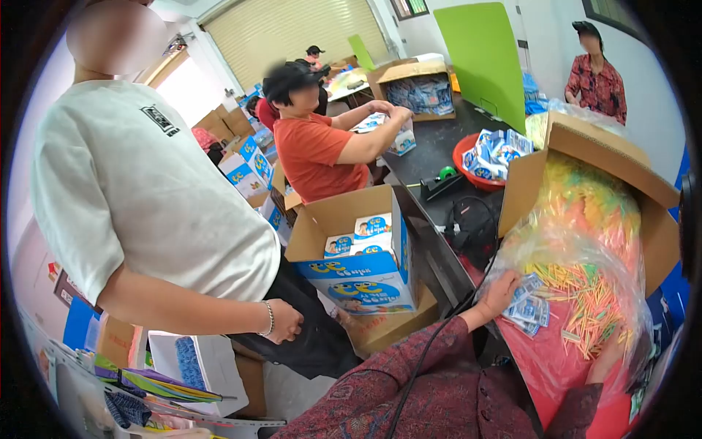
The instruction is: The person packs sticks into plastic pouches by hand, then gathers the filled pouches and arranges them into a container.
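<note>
My left hand (499,294) is at the near left edge of a clear plastic bag (559,252), its fingers curled. Just beside its fingertips lie a few small blue-and-white packets (528,313), on a red surface (537,358). What the fingers grip, if anything, I cannot make out. My right hand (608,357) reaches to the right side of a heap of thin coloured sticks (591,311), yellow, orange and green. Plastic film partly covers its fingers, so their grip is unclear. The bag spills out of an open cardboard carton (523,192).
Behind the carton, a red basin (462,162) holds more packets on a dark table (417,167). A person in a white shirt (161,183) stands close on the left. Another in orange (311,157) handles boxes. A printed carton (365,289) stands between us; a black cable (431,340) crosses my arm.
</note>
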`<state>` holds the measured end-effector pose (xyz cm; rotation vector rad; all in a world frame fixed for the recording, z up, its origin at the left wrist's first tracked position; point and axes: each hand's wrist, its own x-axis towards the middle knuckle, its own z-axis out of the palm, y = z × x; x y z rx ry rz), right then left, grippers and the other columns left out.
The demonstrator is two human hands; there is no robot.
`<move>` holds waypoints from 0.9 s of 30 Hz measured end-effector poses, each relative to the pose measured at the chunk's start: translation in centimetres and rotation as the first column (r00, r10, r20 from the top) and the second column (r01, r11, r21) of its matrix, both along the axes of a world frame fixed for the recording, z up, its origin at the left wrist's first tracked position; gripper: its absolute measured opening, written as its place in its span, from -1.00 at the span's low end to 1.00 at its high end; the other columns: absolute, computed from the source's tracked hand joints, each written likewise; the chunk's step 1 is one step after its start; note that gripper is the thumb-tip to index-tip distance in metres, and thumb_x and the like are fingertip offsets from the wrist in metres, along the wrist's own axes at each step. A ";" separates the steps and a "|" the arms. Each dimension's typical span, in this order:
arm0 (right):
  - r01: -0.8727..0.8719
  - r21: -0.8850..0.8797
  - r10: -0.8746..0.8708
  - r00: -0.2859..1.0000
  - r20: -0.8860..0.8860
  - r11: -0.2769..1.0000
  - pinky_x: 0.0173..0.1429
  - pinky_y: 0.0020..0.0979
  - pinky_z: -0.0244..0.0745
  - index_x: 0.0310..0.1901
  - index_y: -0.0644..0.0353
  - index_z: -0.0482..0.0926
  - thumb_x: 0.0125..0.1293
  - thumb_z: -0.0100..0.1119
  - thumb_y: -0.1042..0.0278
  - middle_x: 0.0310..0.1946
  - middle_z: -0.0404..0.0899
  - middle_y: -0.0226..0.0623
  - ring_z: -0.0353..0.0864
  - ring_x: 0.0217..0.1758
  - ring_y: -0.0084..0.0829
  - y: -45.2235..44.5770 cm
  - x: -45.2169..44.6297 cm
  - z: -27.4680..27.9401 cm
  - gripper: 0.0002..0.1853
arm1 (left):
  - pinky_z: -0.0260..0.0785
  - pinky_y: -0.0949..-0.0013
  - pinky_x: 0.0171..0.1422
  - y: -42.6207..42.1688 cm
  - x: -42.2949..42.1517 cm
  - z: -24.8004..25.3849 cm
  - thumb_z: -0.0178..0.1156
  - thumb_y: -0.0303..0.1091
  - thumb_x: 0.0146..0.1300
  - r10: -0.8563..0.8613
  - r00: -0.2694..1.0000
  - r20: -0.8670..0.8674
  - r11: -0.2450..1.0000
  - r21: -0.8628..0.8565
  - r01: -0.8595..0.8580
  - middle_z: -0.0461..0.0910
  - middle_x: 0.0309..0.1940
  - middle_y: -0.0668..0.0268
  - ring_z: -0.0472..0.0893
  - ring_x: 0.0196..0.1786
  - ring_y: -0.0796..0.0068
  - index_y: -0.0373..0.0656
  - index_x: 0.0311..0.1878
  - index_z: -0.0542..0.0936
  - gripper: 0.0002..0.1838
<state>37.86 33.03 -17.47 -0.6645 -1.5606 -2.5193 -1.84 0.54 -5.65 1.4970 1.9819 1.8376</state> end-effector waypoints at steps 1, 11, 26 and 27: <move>-0.041 -0.022 0.040 0.998 -0.044 0.999 0.19 -0.39 0.37 0.13 0.41 0.46 0.44 -0.01 0.09 0.02 0.56 -0.07 0.52 0.09 -0.28 -0.1 0.0 0.0 -0.51 | 0.35 0.16 -0.15 -0.1 0.0 0.0 0.05 -0.47 0.31 0.004 1.000 -0.011 1.000 0.004 -0.004 0.49 -0.33 -0.02 0.51 -0.22 -0.07 -0.21 -0.20 0.42 -0.95; -0.897 0.425 -0.754 -0.194 -0.627 -0.122 0.15 -0.42 0.38 0.13 0.42 0.47 0.47 -0.03 0.16 0.01 0.57 -0.08 0.53 0.06 -0.33 -10.3 -7.0 6.7 -0.55 | 0.35 0.15 -0.12 -0.5 0.0 1.1 0.08 -0.43 0.30 0.030 0.988 -0.151 1.000 -0.001 -0.030 0.50 -0.33 0.03 0.50 -0.19 -0.05 -0.23 -0.21 0.44 -0.91; -0.892 0.390 -0.811 -0.048 -0.584 -0.228 -0.19 -0.58 0.37 -0.12 0.37 0.54 0.48 -0.01 0.24 -0.34 0.48 -0.41 0.41 -0.31 -0.62 -11.6 -7.4 8.8 -0.70 | 0.34 0.11 -0.13 -1.1 0.6 2.5 0.05 -0.43 0.33 -0.027 0.992 -0.126 0.999 -0.044 0.022 0.49 -0.31 0.00 0.50 -0.19 -0.08 -0.24 -0.18 0.41 -0.91; -0.893 0.391 -0.809 -0.054 -0.585 -0.223 -0.19 -0.58 0.37 -0.12 0.37 0.54 0.48 -0.01 0.24 -0.34 0.48 -0.41 0.41 -0.31 -0.62 -11.8 -7.3 9.0 -0.70 | 0.34 0.12 -0.14 -1.1 0.5 2.3 0.05 -0.42 0.33 -0.027 0.991 -0.133 0.999 -0.042 0.021 0.49 -0.31 0.00 0.50 -0.19 -0.08 -0.24 -0.18 0.41 -0.90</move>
